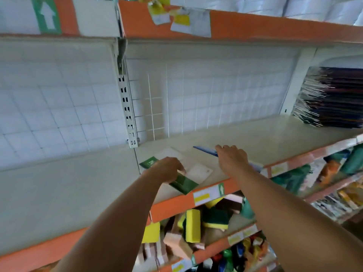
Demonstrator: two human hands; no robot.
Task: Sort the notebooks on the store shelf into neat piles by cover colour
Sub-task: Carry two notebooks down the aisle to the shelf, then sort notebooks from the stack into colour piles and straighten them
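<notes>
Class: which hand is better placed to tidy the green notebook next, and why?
Probably the left hand: it rests on the green notebook at the shelf's front edge, while the right hand holds the blue notebook.

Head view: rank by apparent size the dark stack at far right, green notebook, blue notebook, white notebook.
1. dark stack, clearly largest, though farthest.
2. green notebook, partly under the left hand.
3-4. white notebook and blue notebook: unsure; the blue one is tilted edge-on and gripped by the right hand.
</notes>
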